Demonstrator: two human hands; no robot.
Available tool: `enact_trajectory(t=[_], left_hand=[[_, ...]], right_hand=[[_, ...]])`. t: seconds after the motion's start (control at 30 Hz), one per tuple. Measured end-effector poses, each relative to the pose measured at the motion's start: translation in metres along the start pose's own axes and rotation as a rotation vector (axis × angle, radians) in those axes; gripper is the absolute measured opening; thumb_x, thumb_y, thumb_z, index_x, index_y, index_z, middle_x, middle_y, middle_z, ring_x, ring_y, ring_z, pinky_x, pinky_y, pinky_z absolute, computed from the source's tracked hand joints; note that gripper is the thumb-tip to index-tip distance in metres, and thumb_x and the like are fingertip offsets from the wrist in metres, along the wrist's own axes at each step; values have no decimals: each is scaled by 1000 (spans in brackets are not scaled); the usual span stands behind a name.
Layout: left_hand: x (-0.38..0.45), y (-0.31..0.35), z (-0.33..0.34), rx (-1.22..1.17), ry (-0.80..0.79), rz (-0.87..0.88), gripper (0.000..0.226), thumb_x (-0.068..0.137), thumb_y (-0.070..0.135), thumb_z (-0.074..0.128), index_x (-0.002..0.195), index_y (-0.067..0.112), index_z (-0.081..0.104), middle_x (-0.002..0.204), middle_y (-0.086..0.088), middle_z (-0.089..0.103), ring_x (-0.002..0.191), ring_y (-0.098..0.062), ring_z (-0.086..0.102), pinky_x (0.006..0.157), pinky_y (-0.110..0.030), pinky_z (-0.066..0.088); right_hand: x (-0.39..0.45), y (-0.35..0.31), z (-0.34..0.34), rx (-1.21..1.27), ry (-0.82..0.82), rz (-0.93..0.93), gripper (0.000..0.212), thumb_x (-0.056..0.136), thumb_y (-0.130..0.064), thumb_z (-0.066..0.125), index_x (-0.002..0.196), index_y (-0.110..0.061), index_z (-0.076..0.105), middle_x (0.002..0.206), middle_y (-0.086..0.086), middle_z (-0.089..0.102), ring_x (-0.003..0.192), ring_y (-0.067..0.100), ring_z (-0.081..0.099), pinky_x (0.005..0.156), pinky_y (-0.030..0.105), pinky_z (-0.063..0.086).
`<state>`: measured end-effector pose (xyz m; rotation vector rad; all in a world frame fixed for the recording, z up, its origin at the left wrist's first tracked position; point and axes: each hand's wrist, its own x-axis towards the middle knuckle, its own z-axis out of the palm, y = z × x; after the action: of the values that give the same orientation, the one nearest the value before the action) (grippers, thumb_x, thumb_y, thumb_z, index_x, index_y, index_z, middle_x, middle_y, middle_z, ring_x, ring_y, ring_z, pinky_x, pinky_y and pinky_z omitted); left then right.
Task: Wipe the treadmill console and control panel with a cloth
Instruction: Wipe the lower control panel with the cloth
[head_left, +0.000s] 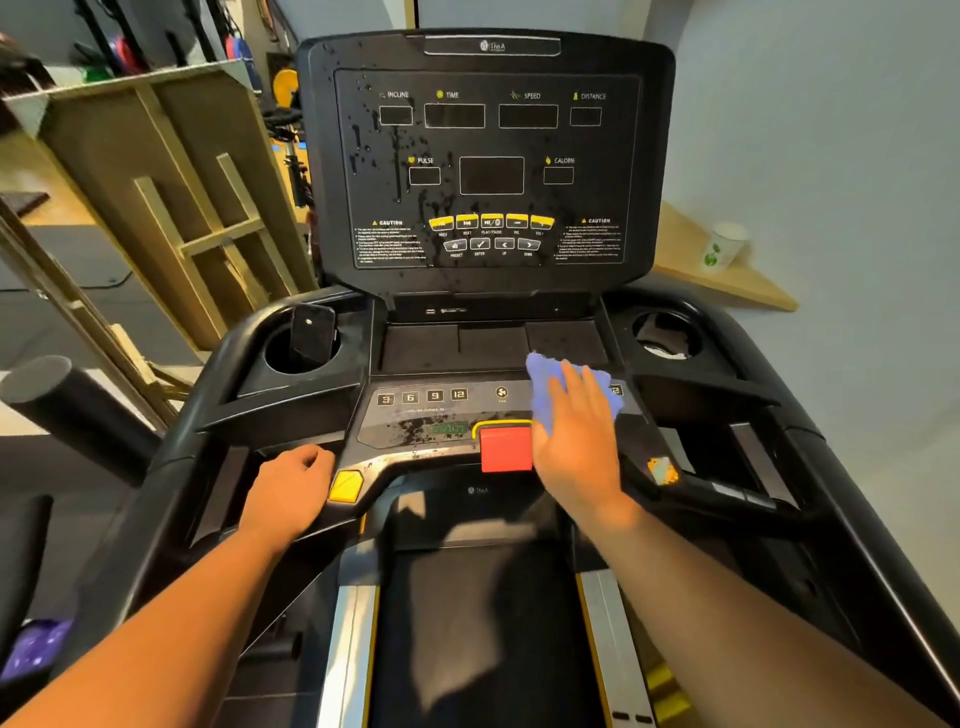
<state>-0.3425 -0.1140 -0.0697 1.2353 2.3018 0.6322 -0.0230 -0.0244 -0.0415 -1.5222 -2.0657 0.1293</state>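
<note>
While the left hand (291, 483) is curled closed around the handlebar (218, 415) beside the yellow button (345, 486), the right hand (574, 436) is laid flat, fingers extended, pressing the blue cloth (550, 382) against the control panel (415, 421), right of the red stop button (506, 449).

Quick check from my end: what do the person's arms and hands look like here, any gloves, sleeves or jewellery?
Both arms are bare right up to the frame's bottom edge: no sleeves in view. The left hand and right hand wear no gloves, and no watch, bracelet or band shows on either wrist. No ring shows on the visible fingers.
</note>
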Motion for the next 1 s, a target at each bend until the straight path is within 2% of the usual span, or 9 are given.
enact_trajectory(t=[0.13, 0.23, 0.33, 0.47, 0.53, 0.6, 0.73, 0.83, 1.0], left_hand=[[1, -1, 1, -26, 8, 1, 35, 102, 32, 48, 80, 14, 69, 79, -5, 71, 79, -26, 66, 78, -44, 53], [-1, 0, 2, -45, 7, 3, 34, 103, 29, 48, 81, 13, 69, 78, -8, 70, 79, -27, 66, 71, -38, 49], [-2, 2, 1, -68, 8, 9, 35, 104, 29, 49, 80, 12, 68, 77, -8, 70, 79, -27, 67, 71, -38, 50], [-4, 5, 0, -64, 9, 0, 35, 104, 28, 48, 79, 13, 67, 76, -7, 70, 78, -26, 66, 70, -37, 49], [-4, 6, -1, -68, 10, 0, 35, 104, 28, 48, 79, 13, 67, 76, -7, 70, 78, -25, 66, 70, -37, 49], [-5, 5, -1, -70, 6, -1, 35, 104, 28, 49, 80, 14, 68, 77, -6, 71, 78, -24, 67, 72, -39, 51], [-4, 4, -2, -73, -5, 1, 34, 105, 29, 49, 80, 15, 68, 77, -6, 71, 79, -24, 68, 73, -41, 53], [-5, 4, -2, -72, -13, -2, 34, 104, 28, 49, 80, 16, 69, 78, -4, 71, 78, -21, 67, 67, -33, 48], [-4, 4, -3, -73, -4, -8, 34, 102, 30, 49, 78, 16, 68, 77, -5, 71, 78, -23, 66, 68, -35, 47]], right_hand=[[10, 23, -38, 573, 206, 743, 38, 102, -31, 48, 116, 2, 61, 110, 25, 66, 105, 41, 63, 82, 39, 49], [19, 30, -72, 979, 391, 1045, 33, 100, -21, 51, 123, 1, 60, 111, 23, 68, 96, 38, 67, 64, 28, 46], [24, 15, -75, 793, 365, 851, 36, 106, -25, 40, 137, -12, 54, 120, 10, 65, 95, 18, 63, 68, 20, 46], [2, 0, -18, 117, 24, 110, 51, 103, -30, 36, 152, -18, 33, 146, 7, 47, 137, 21, 42, 114, 39, 36], [-11, -9, 14, -122, -63, 105, 60, 101, -40, 42, 152, -13, 31, 160, 13, 30, 149, 35, 23, 122, 52, 23], [-22, -29, 26, -134, -149, 100, 67, 102, -47, 38, 157, -15, 21, 167, 9, 15, 154, 31, 8, 125, 46, 5], [-33, -32, 22, -143, -260, -242, 66, 99, -50, 35, 154, -14, 33, 161, 4, 33, 144, 26, 38, 119, 47, 31], [-33, 12, 3, -80, -291, -140, 65, 99, -43, 49, 154, -15, 30, 161, 2, 32, 147, 24, 32, 120, 47, 30], [-31, 15, 4, -125, -26, 257, 68, 99, -47, 43, 155, -10, 28, 162, 10, 30, 152, 30, 20, 123, 52, 20]])
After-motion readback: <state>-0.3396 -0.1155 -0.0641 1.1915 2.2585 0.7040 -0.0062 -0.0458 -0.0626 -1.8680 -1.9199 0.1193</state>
